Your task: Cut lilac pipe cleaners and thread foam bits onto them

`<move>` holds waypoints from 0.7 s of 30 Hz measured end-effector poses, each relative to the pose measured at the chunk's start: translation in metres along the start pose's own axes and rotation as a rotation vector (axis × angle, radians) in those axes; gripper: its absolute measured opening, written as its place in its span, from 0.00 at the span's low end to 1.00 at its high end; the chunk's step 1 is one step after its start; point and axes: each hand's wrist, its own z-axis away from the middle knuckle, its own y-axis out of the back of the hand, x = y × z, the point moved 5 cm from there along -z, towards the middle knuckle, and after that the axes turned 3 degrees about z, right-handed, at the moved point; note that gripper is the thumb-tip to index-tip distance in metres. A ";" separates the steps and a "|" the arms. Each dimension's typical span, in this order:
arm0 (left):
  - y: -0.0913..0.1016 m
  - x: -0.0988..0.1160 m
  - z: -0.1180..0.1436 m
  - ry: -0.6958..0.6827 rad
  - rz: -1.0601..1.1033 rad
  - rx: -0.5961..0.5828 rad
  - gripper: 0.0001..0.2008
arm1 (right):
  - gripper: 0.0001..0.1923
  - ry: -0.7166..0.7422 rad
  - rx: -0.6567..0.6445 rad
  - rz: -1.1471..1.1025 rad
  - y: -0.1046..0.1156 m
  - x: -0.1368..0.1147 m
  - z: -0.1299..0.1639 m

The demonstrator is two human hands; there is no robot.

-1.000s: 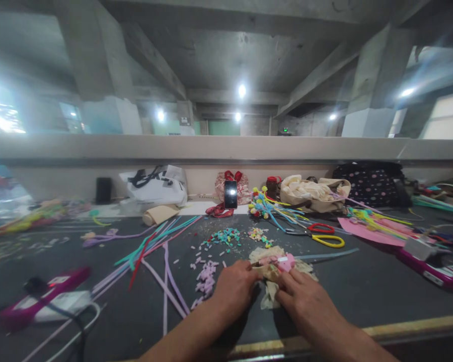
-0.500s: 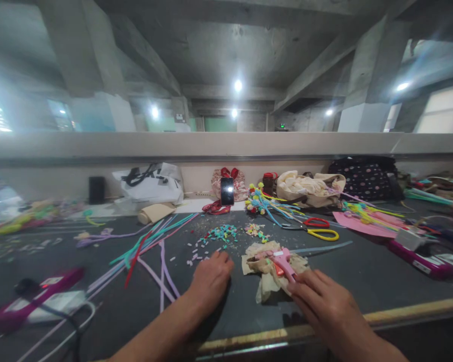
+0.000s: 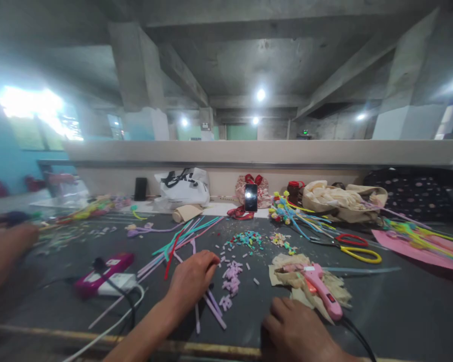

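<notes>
My left hand [image 3: 192, 278] reaches over a spread of lilac, teal and red pipe cleaners [image 3: 181, 241] on the dark table [image 3: 400, 306]. Its fingers curl down onto lilac stems that run out beneath it; whether it grips them is unclear. My right hand [image 3: 295, 329] rests near the front edge, holding nothing. Just beyond its fingers a pink glue gun [image 3: 320, 289] lies on crumpled beige paper [image 3: 287, 264], with its black cord trailing to the right. Small lilac cut pieces [image 3: 230, 276] lie between my two hands.
Another person's hand [image 3: 5, 246] is at the far left. A pink power strip [image 3: 103, 266] with cables lies front left. Behind are coloured cut bits [image 3: 245, 239], yellow and red scissors [image 3: 357, 247], a phone [image 3: 251, 197], a white bag [image 3: 183, 186], a beige cloth bag [image 3: 340, 201] and a pink sheet [image 3: 411, 244].
My view has swung left. My left hand went from the beige paper to the pipe cleaners. My right hand let go of the glue gun and drew back toward the front edge.
</notes>
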 end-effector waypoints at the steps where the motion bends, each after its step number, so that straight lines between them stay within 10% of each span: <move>1: 0.001 -0.003 0.004 0.011 0.010 0.016 0.10 | 0.12 0.019 -0.049 -0.010 0.000 -0.006 -0.013; 7: -0.010 0.000 0.034 -0.110 0.126 0.000 0.13 | 0.08 0.219 -0.381 -0.219 -0.002 -0.044 -0.069; 21: -0.021 -0.021 0.058 0.065 0.222 0.106 0.09 | 0.09 0.091 -0.499 -0.229 -0.031 -0.023 -0.099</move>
